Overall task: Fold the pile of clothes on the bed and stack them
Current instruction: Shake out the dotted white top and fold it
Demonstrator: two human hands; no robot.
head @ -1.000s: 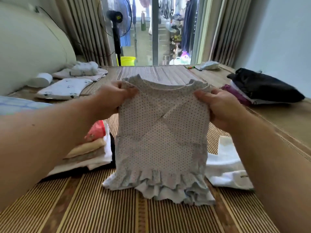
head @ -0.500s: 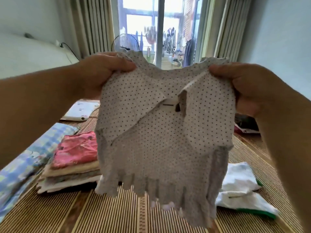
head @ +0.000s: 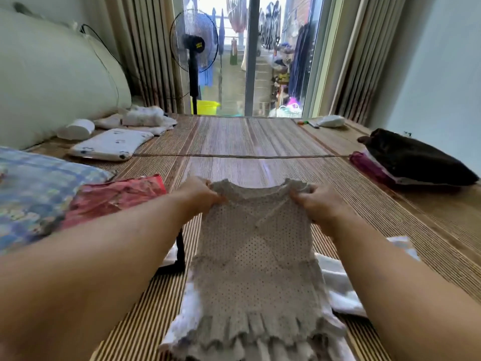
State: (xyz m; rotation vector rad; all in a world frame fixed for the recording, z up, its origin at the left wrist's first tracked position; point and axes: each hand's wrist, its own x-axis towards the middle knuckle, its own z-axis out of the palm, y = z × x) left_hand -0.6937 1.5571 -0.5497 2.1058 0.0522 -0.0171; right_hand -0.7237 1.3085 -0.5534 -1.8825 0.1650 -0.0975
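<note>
So the dotted dress (head: 256,259) is spread out lengthways on the bed (head: 247,142), ruffle hem nearest the camera, sleeves tucked in and crossed over the chest. The left hand (head: 200,196) and right hand (head: 316,204) each have a shoulder corner pinched, fingers curled round the fabric. Can't tell if the shoulders are fully down on the bed or a bit lifted.

Things I'd worry about: those crossed sleeves look loose, so any tug upward at the shoulders could flop them open and undo the fold. Also the hem sits on top of a white garment (head: 338,282) that pokes out to the right of the dress, so sliding it would probably drag that along. The folded stack (head: 114,196) is just left of the dress, so carrying it over one-handed might unfold it.
</note>
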